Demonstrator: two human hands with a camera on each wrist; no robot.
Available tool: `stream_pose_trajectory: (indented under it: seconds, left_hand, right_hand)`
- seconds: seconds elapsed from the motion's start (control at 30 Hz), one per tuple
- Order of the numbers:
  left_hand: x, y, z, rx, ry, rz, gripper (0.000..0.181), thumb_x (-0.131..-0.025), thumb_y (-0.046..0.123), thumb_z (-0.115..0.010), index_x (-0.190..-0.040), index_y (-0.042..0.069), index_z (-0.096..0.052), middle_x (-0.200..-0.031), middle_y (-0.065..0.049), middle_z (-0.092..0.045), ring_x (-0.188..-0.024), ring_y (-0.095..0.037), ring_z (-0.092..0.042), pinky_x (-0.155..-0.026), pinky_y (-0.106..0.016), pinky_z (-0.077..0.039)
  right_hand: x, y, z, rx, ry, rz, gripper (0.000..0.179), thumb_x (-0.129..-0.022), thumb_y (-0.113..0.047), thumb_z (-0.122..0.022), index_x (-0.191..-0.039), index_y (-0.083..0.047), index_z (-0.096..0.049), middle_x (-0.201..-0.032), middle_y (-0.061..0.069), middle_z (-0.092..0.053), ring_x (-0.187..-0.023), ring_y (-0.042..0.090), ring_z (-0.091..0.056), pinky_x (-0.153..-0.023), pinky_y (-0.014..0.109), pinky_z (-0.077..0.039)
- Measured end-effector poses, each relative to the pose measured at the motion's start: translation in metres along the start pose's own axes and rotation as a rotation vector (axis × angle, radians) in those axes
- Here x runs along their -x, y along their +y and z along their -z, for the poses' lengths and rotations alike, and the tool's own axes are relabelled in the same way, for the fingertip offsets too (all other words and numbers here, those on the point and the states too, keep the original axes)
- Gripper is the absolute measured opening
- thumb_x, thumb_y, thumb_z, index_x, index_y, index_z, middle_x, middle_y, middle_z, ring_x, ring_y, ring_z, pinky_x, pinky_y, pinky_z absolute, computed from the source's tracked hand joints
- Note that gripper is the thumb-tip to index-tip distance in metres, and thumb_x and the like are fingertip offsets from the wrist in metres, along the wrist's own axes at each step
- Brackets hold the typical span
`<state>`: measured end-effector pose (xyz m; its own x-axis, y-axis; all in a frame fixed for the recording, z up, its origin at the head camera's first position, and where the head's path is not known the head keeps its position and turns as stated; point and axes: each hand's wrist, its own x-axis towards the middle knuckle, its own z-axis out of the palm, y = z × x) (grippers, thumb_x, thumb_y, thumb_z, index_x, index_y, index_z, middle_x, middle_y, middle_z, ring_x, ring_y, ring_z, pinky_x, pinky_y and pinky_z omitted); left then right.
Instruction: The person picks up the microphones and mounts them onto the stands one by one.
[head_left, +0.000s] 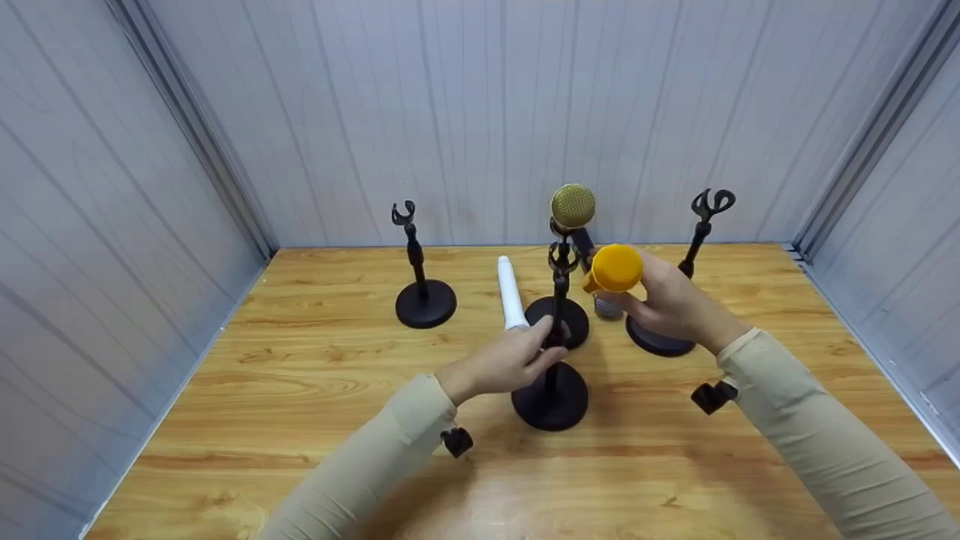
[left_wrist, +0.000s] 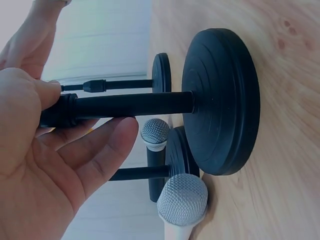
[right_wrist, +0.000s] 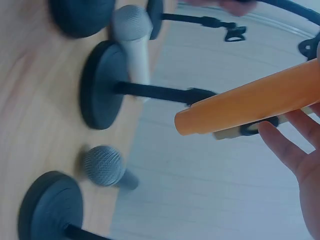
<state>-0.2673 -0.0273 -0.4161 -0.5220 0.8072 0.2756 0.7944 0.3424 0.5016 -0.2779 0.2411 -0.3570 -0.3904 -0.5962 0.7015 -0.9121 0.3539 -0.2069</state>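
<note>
My left hand [head_left: 510, 358] grips the pole of the front black microphone stand [head_left: 551, 409], whose round base rests on the table. In my right hand [head_left: 667, 300] is a yellow-orange microphone [head_left: 617, 268], held with its head towards the head camera, beside this stand's clip [head_left: 562, 257]. The right wrist view shows its tapered orange body [right_wrist: 250, 102] slanting, apart from the poles behind. Directly behind, a gold-headed microphone [head_left: 573, 206] sits in the clip of another stand [head_left: 541, 309]. Fingers and thumb of the left hand wrap the pole's upper part [left_wrist: 135, 104].
A white microphone [head_left: 510, 292] lies left of the middle stands. A black microphone with a silver mesh head [right_wrist: 103, 166] lies to their right. Stands with bare clips stand at the left [head_left: 425, 304] and right [head_left: 660, 341]. Pale panel walls [head_left: 465, 120] enclose the wooden table [head_left: 300, 420].
</note>
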Motion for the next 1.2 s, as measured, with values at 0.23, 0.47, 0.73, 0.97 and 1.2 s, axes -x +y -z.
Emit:
stream_pose_trajectory:
  seconds: [0.23,0.47,0.73,0.97,1.2]
  left_hand:
    - [-0.002,0.003,-0.003,0.015,0.002,-0.058,0.019,-0.109,0.021,-0.048,-0.119,0.005,-0.050,-0.093,0.000,-0.064,-0.076,-0.006,-0.059,-0.066,-0.018,-0.048]
    - [-0.010,0.009,-0.009,0.033,-0.048,-0.025,0.019,-0.110,0.023,-0.047,-0.121,0.008,-0.048,-0.099,-0.001,-0.065,-0.083,-0.007,-0.061,-0.070,-0.019,-0.050]
    - [-0.025,0.015,-0.021,-0.038,0.007,-0.041,0.023,-0.110,0.024,-0.046,-0.119,0.004,-0.049,-0.097,-0.002,-0.066,-0.081,-0.006,-0.062,-0.068,-0.018,-0.049]
    - [-0.035,0.016,-0.023,-0.049,-0.002,0.001,0.026,-0.110,0.028,-0.045,-0.121,0.005,-0.049,-0.093,0.001,-0.062,-0.079,-0.007,-0.061,-0.067,-0.021,-0.050]
    - [-0.045,0.014,-0.021,-0.009,-0.048,0.035,0.026,-0.111,0.028,-0.042,-0.124,0.007,-0.047,-0.090,0.001,-0.058,-0.078,-0.011,-0.059,-0.068,-0.023,-0.049]
  right_hand:
    - [-0.015,-0.009,0.012,0.015,0.034,-0.011,0.054,-0.082,0.010,-0.078,-0.131,0.001,-0.059,-0.124,0.013,-0.065,-0.111,0.026,-0.063,-0.104,0.026,-0.043]
    - [-0.022,-0.012,0.024,-0.017,0.069,-0.003,0.048,-0.085,0.008,-0.075,-0.130,0.003,-0.060,-0.131,0.017,-0.064,-0.125,0.025,-0.058,-0.111,0.032,-0.040]
    - [-0.026,-0.015,0.033,-0.022,0.102,-0.049,0.051,-0.085,0.011,-0.074,-0.133,0.005,-0.056,-0.131,0.019,-0.062,-0.124,0.021,-0.058,-0.108,0.027,-0.041]
    - [-0.034,-0.018,0.035,-0.068,0.107,-0.063,0.054,-0.086,0.013,-0.072,-0.136,0.006,-0.053,-0.132,0.020,-0.060,-0.125,0.016,-0.055,-0.106,0.025,-0.043]
    - [-0.041,-0.018,0.037,-0.136,0.119,-0.033,0.046,-0.095,-0.002,-0.069,-0.137,0.005,-0.052,-0.137,0.014,-0.057,-0.131,0.023,-0.053,-0.111,0.034,-0.041]
